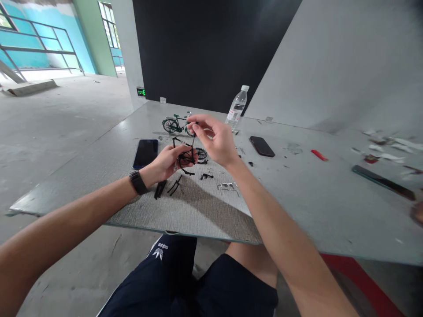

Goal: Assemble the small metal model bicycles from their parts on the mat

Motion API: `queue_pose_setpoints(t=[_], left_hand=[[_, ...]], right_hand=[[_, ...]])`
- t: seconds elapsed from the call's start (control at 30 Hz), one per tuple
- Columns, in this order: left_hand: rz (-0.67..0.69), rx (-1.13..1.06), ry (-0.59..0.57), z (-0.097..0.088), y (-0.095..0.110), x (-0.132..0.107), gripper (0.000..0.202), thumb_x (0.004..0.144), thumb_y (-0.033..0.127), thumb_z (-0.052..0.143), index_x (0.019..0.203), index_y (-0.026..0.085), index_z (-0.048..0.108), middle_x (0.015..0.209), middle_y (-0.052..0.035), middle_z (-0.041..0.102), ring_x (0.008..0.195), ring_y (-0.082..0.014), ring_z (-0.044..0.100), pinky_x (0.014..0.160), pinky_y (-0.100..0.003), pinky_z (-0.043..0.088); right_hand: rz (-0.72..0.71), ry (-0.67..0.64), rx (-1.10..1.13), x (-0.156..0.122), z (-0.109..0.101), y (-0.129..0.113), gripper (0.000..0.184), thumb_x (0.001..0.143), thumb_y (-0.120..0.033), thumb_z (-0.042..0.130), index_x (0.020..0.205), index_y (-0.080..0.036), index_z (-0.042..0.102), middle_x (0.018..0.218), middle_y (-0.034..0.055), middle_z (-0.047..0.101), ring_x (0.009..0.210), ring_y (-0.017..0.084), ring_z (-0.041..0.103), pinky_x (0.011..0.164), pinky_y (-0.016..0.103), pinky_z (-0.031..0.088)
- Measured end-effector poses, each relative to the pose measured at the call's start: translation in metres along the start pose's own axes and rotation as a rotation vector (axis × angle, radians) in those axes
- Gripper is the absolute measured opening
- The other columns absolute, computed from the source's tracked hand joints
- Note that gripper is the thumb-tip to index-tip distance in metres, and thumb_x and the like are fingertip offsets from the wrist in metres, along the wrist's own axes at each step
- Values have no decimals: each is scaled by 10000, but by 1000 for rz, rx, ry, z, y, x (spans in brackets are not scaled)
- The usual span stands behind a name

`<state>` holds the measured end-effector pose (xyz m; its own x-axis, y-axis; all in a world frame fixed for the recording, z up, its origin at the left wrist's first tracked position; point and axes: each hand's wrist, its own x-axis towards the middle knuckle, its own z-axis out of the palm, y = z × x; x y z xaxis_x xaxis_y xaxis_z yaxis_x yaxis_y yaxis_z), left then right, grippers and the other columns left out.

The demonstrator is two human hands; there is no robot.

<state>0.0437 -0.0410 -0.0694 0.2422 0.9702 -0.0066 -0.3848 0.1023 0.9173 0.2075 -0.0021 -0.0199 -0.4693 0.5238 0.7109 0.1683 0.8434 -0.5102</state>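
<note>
My left hand (168, 160), with a black watch at the wrist, is closed on a small black model bicycle frame (185, 155) with one wheel (200, 153), held just above the table (297, 193). My right hand (214, 138) hovers above it, thumb and forefinger pinched on a tiny part I cannot make out. A finished green model bicycle (175, 123) stands upright behind both hands. Loose black parts (172, 187) and a small silver piece (228, 188) lie on the table below my hands.
A dark phone (145, 153) lies left of the hands, another phone (261, 146) to the right. A water bottle (237, 108) stands at the back. A red lighter (319, 155), a long dark tool (383, 181) and scraps lie on the right.
</note>
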Motion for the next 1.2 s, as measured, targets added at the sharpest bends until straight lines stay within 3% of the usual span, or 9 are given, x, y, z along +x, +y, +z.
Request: queue_pose_setpoints(t=[0.17,0.3,0.43,0.6,0.8,0.93,1.1,1.2], left_hand=[[-7,-7,0,0,0,0,228,954,211,588,787,97,694,805,-106,732,694,-139,672,697,-264,540],[-14,-5,21,0,0,0,227,957,195,577,794,90,694,818,-110,736,700,-137,673,703,-264,540],[-8,-11,15,1,0,0,240,961,194,575,780,88,691,819,-109,734,695,-138,673,710,-269,543],[-28,1,49,1,1,0,250,969,191,564,782,89,695,808,-108,731,683,-134,666,729,-279,541],[-9,-1,9,1,1,0,243,963,205,580,786,91,701,819,-114,735,701,-141,675,721,-273,540],[-21,-18,70,1,1,0,245,961,170,561,770,89,691,807,-111,733,685,-132,671,709,-264,542],[3,-8,0,1,1,0,269,971,194,564,760,90,694,802,-111,733,681,-132,672,693,-259,541],[-27,-20,66,3,3,-1,249,966,164,561,766,92,691,796,-107,733,680,-133,674,696,-265,543]], right_hand=[[-5,27,-36,0,0,1,250,1018,-387,583,1187,-232,682,994,41,690,939,178,665,852,347,572],[7,-34,24,-1,0,0,288,1052,-374,508,1243,-213,651,1073,65,704,982,179,672,890,358,573],[-7,31,-61,0,0,-1,234,1010,-373,593,1143,-218,707,1086,56,694,958,174,658,849,335,579],[6,-8,-24,0,0,1,293,1049,-346,506,1244,-213,679,1072,62,700,988,183,669,886,361,579],[9,21,-35,0,1,1,248,1030,-336,553,1197,-233,706,1095,57,701,973,182,666,855,353,585],[8,-21,32,-1,1,0,292,1050,-326,505,1274,-226,663,1091,63,712,979,184,674,881,369,583],[25,4,-13,0,1,-1,249,1035,-343,536,1189,-223,690,1106,62,706,1013,196,668,879,367,579],[25,-24,29,-1,0,1,294,1061,-309,462,1268,-210,646,1102,82,709,1024,201,668,900,386,573]])
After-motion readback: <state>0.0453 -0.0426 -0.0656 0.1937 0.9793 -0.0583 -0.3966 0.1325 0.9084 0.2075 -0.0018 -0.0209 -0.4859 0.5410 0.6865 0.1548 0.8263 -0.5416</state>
